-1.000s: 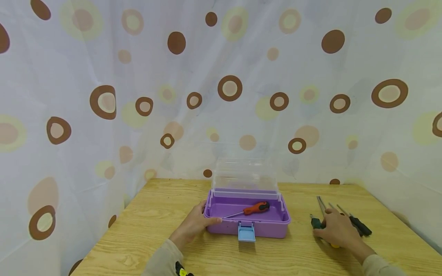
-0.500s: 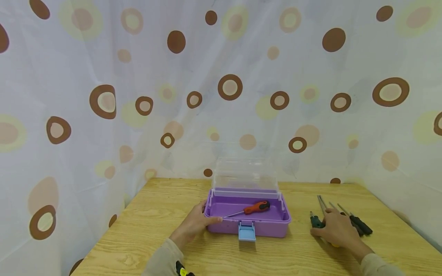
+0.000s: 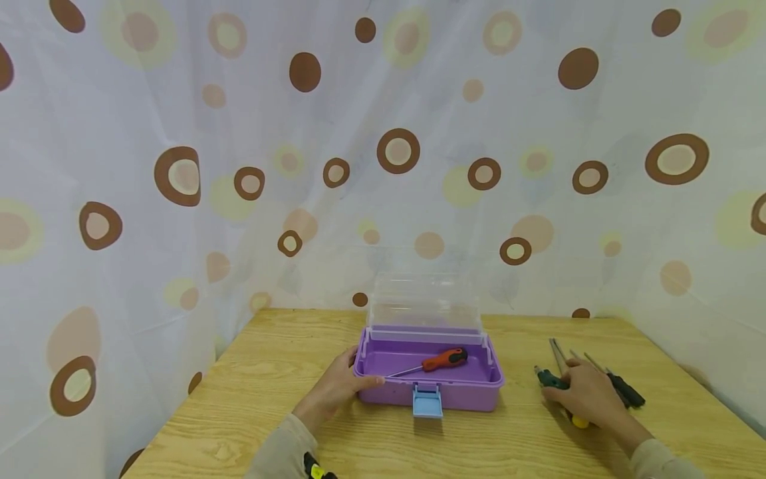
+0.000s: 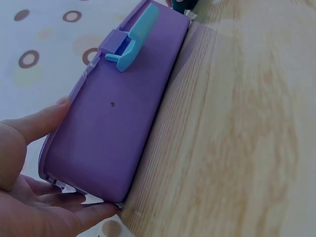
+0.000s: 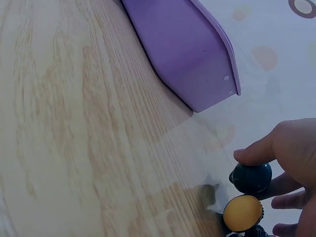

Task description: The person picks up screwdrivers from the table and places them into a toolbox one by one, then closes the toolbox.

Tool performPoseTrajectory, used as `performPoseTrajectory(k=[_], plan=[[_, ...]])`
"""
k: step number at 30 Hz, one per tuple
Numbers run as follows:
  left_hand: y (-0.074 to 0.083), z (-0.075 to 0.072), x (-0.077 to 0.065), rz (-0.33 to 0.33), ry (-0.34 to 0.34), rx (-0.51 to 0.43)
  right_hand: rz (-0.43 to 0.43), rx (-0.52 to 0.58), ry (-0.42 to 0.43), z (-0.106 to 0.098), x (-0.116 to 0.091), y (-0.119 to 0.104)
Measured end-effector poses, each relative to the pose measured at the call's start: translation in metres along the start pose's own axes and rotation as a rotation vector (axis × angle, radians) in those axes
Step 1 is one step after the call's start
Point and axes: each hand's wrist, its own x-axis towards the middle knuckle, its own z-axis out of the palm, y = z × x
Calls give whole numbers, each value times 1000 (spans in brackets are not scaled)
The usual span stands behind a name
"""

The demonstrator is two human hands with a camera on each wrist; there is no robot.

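A purple toolbox (image 3: 427, 397) stands with its clear lid (image 3: 426, 299) raised and its light blue latch (image 3: 427, 403) hanging down in front. Inside lies a screwdriver (image 3: 444, 359) with a red and black handle. My left hand (image 3: 336, 387) grips the box's left end, thumb at the front rim and fingers around the side. To the right of the box, my right hand (image 3: 586, 396) pinches a short dark green screwdriver (image 5: 252, 177) between thumb and fingers. Just beneath it shows the yellow end (image 5: 243, 213) of another handle, partly hidden by the hand in the head view.
More screwdrivers lie beyond my right hand, one with a black handle (image 3: 626, 390), their shafts pointing away. The wooden table (image 3: 269, 352) meets a dotted curtain (image 3: 335, 286) at the back and sides.
The green screwdriver has turned in my right hand, its tip swinging left and slightly up, away from the other tools. More of the yellow handle end shows. My left hand and the toolbox hold still.
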Motion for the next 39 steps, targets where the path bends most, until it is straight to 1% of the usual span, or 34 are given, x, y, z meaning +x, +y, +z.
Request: performPoseTrajectory(k=[4,10,16,19,27,32,39], plan=[[0,0,0,-3,0,-1,47,43,-18,-4,0,-2],[0,0,0,1,-5,-9,64,78,-31,-9,0,-4],[0,1,0,0,-6,-7,113,167,-46,-15,-1,-8],[1,1,0,-4,-3,-3,132,189,-48,-18,-1,-10],[2,0,0,-2,-12,-14,117,221,-39,-28,2,-15],[2,-1,0,2,-12,-17,108,251,-40,-35,3,-22],[0,0,1,3,-6,-17,81,269,-36,-39,4,-34]])
